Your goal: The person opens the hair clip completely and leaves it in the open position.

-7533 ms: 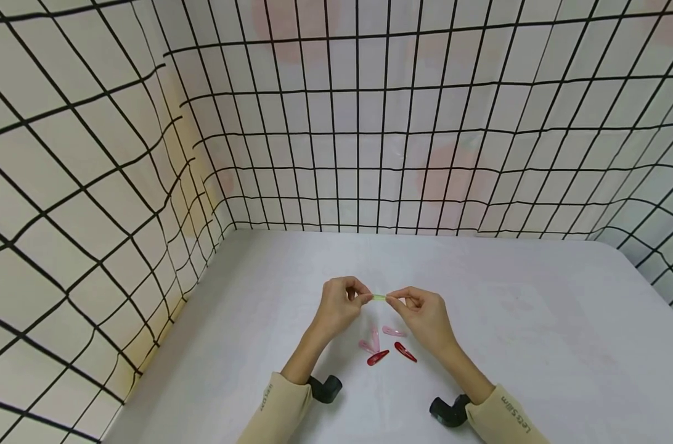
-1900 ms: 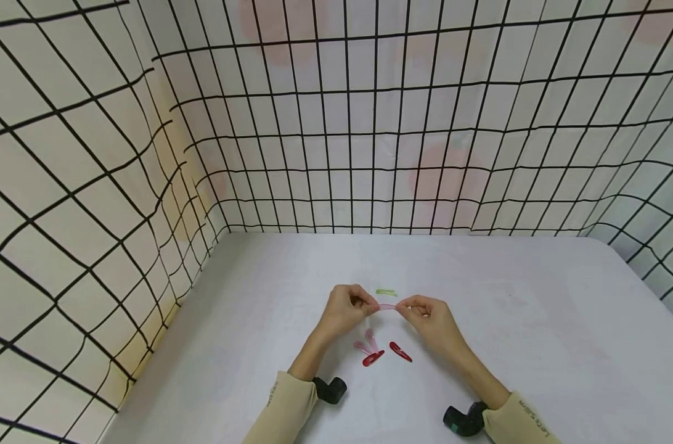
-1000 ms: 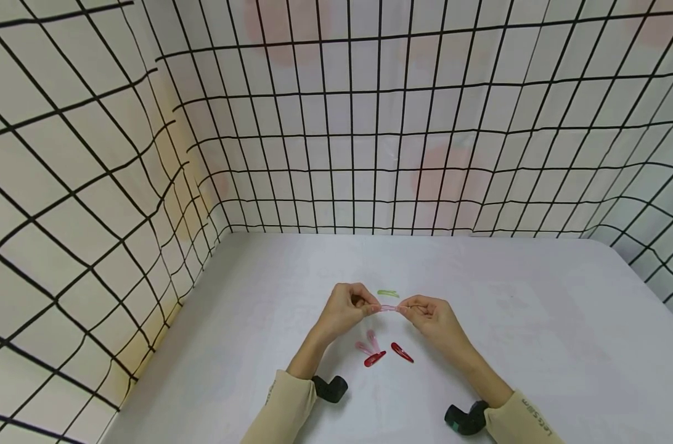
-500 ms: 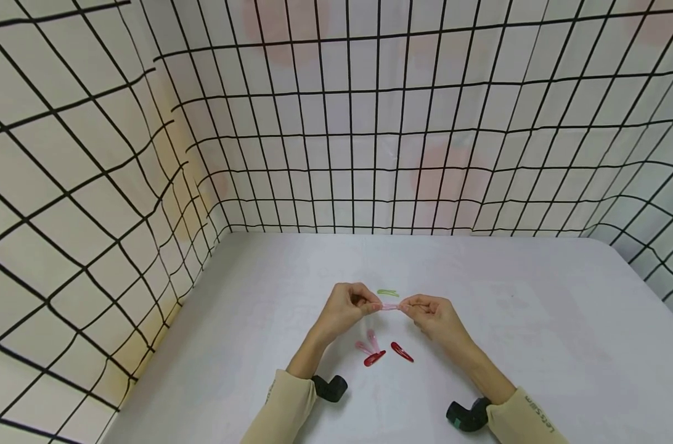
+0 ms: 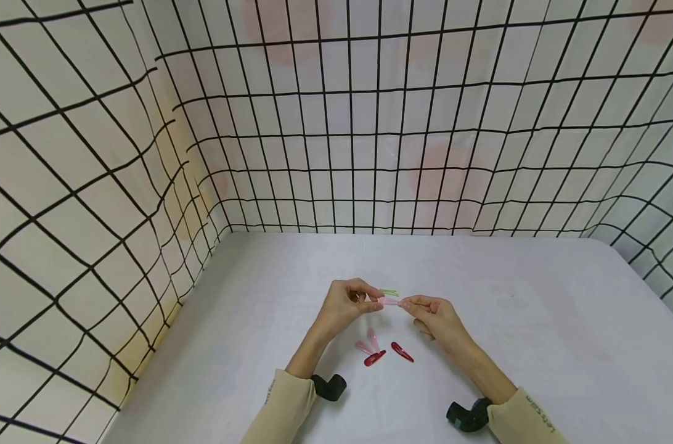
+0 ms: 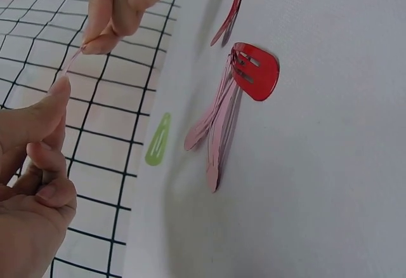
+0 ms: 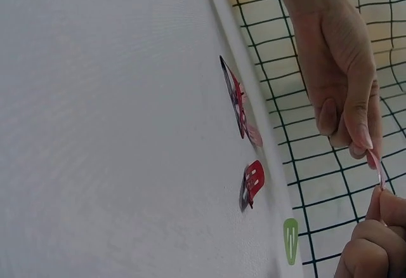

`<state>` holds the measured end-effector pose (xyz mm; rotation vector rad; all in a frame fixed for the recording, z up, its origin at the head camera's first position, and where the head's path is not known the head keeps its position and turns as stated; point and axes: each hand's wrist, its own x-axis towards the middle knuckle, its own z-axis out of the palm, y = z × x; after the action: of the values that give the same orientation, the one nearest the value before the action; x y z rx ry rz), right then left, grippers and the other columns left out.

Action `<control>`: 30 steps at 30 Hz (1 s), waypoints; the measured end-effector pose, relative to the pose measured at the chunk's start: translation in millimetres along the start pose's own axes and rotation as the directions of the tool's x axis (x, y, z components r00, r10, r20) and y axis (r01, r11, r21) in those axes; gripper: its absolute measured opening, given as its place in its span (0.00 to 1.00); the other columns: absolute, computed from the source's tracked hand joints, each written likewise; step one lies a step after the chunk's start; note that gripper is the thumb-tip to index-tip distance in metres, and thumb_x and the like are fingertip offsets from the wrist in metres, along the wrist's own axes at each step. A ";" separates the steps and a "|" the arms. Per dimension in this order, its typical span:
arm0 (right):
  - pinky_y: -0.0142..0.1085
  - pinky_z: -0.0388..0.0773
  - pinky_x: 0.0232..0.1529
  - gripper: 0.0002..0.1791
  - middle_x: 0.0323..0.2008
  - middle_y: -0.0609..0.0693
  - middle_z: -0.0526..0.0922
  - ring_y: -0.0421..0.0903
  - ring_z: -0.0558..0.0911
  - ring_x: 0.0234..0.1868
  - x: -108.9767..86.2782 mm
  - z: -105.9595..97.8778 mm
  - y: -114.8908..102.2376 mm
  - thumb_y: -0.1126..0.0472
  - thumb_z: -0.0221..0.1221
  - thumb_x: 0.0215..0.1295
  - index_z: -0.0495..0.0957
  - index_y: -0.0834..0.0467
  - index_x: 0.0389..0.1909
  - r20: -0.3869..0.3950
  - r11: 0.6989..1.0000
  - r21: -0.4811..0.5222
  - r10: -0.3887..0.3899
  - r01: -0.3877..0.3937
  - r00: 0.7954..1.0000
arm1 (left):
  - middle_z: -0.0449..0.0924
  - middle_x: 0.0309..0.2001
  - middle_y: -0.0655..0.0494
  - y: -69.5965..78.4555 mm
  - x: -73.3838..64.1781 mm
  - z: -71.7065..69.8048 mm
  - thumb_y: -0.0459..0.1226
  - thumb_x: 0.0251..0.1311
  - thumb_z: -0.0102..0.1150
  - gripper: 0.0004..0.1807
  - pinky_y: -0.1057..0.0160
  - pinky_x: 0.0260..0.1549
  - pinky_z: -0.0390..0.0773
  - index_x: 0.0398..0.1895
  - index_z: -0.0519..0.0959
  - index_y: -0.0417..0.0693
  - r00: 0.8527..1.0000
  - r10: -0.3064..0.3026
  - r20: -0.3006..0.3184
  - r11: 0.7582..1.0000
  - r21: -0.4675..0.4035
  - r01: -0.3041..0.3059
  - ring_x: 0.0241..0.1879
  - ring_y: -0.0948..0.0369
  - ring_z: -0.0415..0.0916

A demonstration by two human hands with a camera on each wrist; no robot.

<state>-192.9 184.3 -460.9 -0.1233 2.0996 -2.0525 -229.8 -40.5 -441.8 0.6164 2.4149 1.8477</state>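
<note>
Lt pink on the slim flat hair clip (image 5: 391, 301), pink too on two long slim clips (image 6: 219, 141), lime grn on the slotted teardrop clip (image 6: 158, 140)! Glossy red on two slotted clips (image 5: 402, 351), blk square-patterned netting (image 5: 328, 134), beige sleeves (image 5: 285, 401) w/ dk lettering, whitish tabletop (image 5: 508, 296).

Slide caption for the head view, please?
Left grip and right grip pinch a pink hair clip, a green clip beyond and two red clips nearer.

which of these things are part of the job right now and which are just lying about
In use now:
held pink clip
left hand, pinching one end
right hand, pinching the other end

Lying on the table, touched by neither hand (perhaps meant for the same job):
green clip
two other pink clips
two red clips
</note>
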 end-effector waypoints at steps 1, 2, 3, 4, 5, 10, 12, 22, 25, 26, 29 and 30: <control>0.29 0.51 0.17 0.24 0.16 0.38 0.61 0.34 0.56 0.14 0.0 0.1 -0.1 0.56 0.59 0.74 0.74 0.76 0.54 0.006 1.000 0.002 0.004 -0.004 1.000 | 0.85 0.31 0.47 0.1 0.0 -0.1 0.30 0.51 0.76 0.07 0.73 0.23 0.62 0.34 0.90 0.45 1.000 0.009 -0.002 1.000 0.001 -0.009 0.25 0.66 0.64; 0.29 0.51 0.17 0.24 0.16 0.38 0.61 0.34 0.56 0.14 0.1 0.1 0.0 0.56 0.59 0.74 0.74 0.76 0.54 0.011 1.000 0.003 0.008 -0.008 1.000 | 0.85 0.31 0.46 0.2 0.1 -0.2 0.30 0.51 0.76 0.07 0.73 0.23 0.62 0.35 0.90 0.44 1.000 0.022 -0.004 1.000 0.000 -0.022 0.25 0.66 0.64; 0.28 0.51 0.18 0.24 0.16 0.38 0.61 0.34 0.56 0.15 0.1 0.1 -0.1 0.56 0.59 0.74 0.73 0.76 0.54 0.018 1.000 0.005 0.011 -0.011 1.000 | 0.85 0.31 0.46 0.1 0.2 -0.3 0.30 0.52 0.76 0.07 0.73 0.23 0.62 0.35 0.90 0.44 0.999 0.032 -0.005 1.000 0.002 -0.032 0.25 0.66 0.64; 0.28 0.52 0.18 0.24 0.16 0.39 0.62 0.34 0.56 0.15 0.1 0.1 -0.1 0.56 0.59 0.74 0.73 0.76 0.55 0.025 1.000 0.008 0.013 -0.013 1.000 | 0.85 0.31 0.46 0.0 0.2 -0.5 0.30 0.52 0.76 0.07 0.73 0.24 0.62 0.34 0.90 0.45 0.999 0.038 -0.007 0.999 0.007 -0.038 0.25 0.66 0.64; 0.28 0.52 0.18 0.24 0.17 0.39 0.62 0.34 0.56 0.15 0.1 0.0 -0.1 0.56 0.58 0.74 0.73 0.76 0.55 0.030 1.000 0.014 0.017 -0.018 0.999 | 0.86 0.31 0.47 -0.1 0.2 -0.6 0.30 0.52 0.76 0.06 0.73 0.24 0.62 0.34 0.90 0.44 0.999 0.042 -0.009 0.999 0.009 -0.042 0.25 0.66 0.64; 0.29 0.52 0.19 0.24 0.17 0.39 0.62 0.34 0.57 0.14 -0.4 -0.4 -0.5 0.56 0.58 0.75 0.73 0.74 0.55 0.045 0.998 0.053 0.041 -0.043 0.998 | 0.87 0.31 0.48 -1.2 0.4 -1.0 0.31 0.51 0.76 0.06 0.73 0.24 0.62 0.33 0.91 0.46 0.999 0.042 -0.019 0.999 0.020 -0.041 0.25 0.66 0.64; 0.29 0.51 0.19 0.24 0.16 0.39 0.62 0.34 0.57 0.14 -0.6 -0.6 -0.6 0.55 0.58 0.75 0.74 0.73 0.56 0.046 0.997 0.068 0.045 -0.048 0.998 | 0.87 0.31 0.48 -1.8 0.6 -1.1 0.31 0.51 0.76 0.06 0.73 0.24 0.61 0.33 0.91 0.46 0.999 0.036 -0.023 0.999 0.017 -0.036 0.25 0.65 0.64; 0.29 0.54 0.16 0.19 0.15 0.39 0.64 0.36 0.57 0.14 0.5 1.4 5.7 0.54 0.66 0.67 0.81 0.63 0.53 -0.072 0.998 -0.060 -0.027 0.023 0.997 | 0.86 0.31 0.48 -1.5 0.9 -1.9 0.32 0.52 0.76 0.06 0.72 0.23 0.61 0.34 0.91 0.46 0.999 -0.026 -0.028 1.000 -0.002 0.026 0.26 0.64 0.64; 0.29 0.54 0.16 0.18 0.15 0.41 0.63 0.36 0.57 0.15 1.1 2.1 8.1 0.54 0.69 0.63 0.84 0.60 0.49 -0.110 0.989 -0.131 -0.085 0.071 0.990 | 0.86 0.31 0.47 -2.3 0.8 -1.7 0.32 0.52 0.76 0.06 0.72 0.22 0.62 0.34 0.91 0.44 0.999 -0.042 -0.031 0.999 -0.002 0.042 0.26 0.63 0.64; 0.30 0.54 0.16 0.17 0.15 0.41 0.62 0.36 0.57 0.16 1.5 2.2 8.7 0.53 0.70 0.62 0.85 0.58 0.48 -0.120 0.984 -0.154 -0.104 0.085 0.987 | 0.86 0.31 0.46 -2.4 0.7 -1.5 0.33 0.52 0.76 0.06 0.72 0.22 0.62 0.34 0.91 0.44 0.998 -0.047 -0.032 0.999 -0.002 0.047 0.26 0.63 0.64; 0.30 0.54 0.18 0.15 0.15 0.42 0.59 0.36 0.57 0.18 2.5 2.5 9.9 0.53 0.72 0.60 0.88 0.55 0.44 -0.143 0.967 -0.224 -0.155 0.120 0.978 | 0.87 0.32 0.44 -2.8 0.1 -1.0 0.33 0.52 0.77 0.06 0.71 0.22 0.62 0.34 0.91 0.43 0.998 -0.058 -0.034 0.998 -0.007 0.058 0.26 0.62 0.64; 0.30 0.54 0.19 0.14 0.15 0.42 0.59 0.36 0.57 0.18 2.9 2.7 10.1 0.52 0.72 0.59 0.88 0.54 0.43 -0.147 0.961 -0.245 -0.169 0.130 0.975 | 0.87 0.33 0.43 -3.1 -0.1 -0.7 0.34 0.52 0.77 0.06 0.72 0.22 0.61 0.34 0.91 0.44 0.997 -0.063 -0.032 0.998 -0.005 0.063 0.26 0.62 0.64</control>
<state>-194.3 181.4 -471.2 -0.1557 2.5038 -1.9474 -230.8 -41.9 -444.6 0.5077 2.4202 1.8521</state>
